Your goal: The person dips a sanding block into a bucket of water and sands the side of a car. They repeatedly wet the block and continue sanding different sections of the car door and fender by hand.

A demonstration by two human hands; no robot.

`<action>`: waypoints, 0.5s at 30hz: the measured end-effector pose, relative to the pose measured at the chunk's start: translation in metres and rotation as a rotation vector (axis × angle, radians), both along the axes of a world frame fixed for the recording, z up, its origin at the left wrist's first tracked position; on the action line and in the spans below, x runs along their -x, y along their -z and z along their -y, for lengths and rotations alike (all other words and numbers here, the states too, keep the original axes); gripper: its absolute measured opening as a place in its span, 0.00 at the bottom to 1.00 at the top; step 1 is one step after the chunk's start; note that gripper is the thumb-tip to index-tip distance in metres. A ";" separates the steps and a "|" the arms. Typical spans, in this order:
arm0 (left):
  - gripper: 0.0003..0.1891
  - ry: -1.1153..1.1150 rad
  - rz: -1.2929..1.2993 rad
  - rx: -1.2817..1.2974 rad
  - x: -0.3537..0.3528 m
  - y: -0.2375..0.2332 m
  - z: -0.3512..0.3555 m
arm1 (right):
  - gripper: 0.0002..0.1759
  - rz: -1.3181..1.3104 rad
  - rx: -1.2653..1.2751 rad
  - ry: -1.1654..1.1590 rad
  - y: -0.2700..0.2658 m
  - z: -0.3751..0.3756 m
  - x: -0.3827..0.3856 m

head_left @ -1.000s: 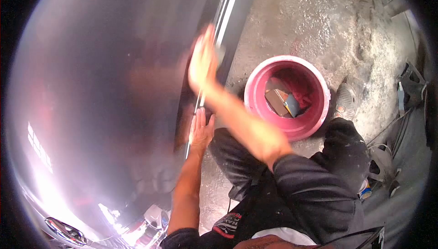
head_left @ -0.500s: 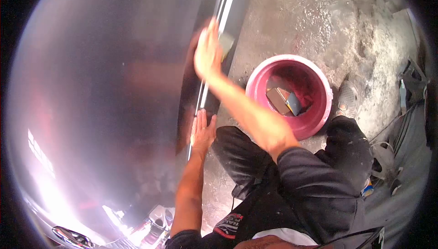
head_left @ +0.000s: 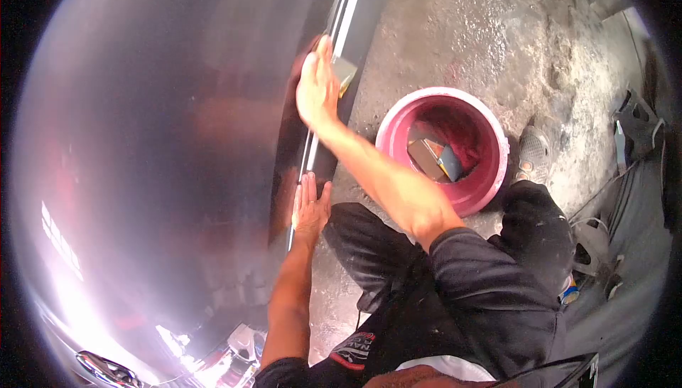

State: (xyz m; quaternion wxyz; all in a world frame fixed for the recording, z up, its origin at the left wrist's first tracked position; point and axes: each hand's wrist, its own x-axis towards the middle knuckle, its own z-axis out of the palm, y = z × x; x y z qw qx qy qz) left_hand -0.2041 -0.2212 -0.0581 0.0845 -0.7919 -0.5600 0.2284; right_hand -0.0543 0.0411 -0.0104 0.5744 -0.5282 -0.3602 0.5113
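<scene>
My left hand (head_left: 310,212) lies flat and released on the edge of the dark car panel (head_left: 177,125), fingers straight. My right hand (head_left: 317,89) is stretched along that edge farther up, a pale pad (head_left: 345,70) jutting from beneath it — whether it's gripped, I can't tell. Nearby, a pink bucket (head_left: 444,92) — brown block (head_left: 423,160) inside — stands on the floor (head_left: 440,18).

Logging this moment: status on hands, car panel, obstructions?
Left hand flat at edge of car panel. Right hand over pad, same edge, grip hidden. Bucket alongside, nothing seen blocking hands.
</scene>
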 end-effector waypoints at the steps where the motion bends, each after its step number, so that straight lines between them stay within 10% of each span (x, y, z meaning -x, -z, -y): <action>1: 0.23 -0.040 0.029 0.033 -0.001 -0.001 -0.002 | 0.33 -0.074 -0.005 -0.040 -0.007 0.026 0.002; 15: 0.22 -0.091 0.022 0.050 -0.015 -0.005 -0.012 | 0.30 0.270 -0.023 -0.109 0.029 0.050 -0.033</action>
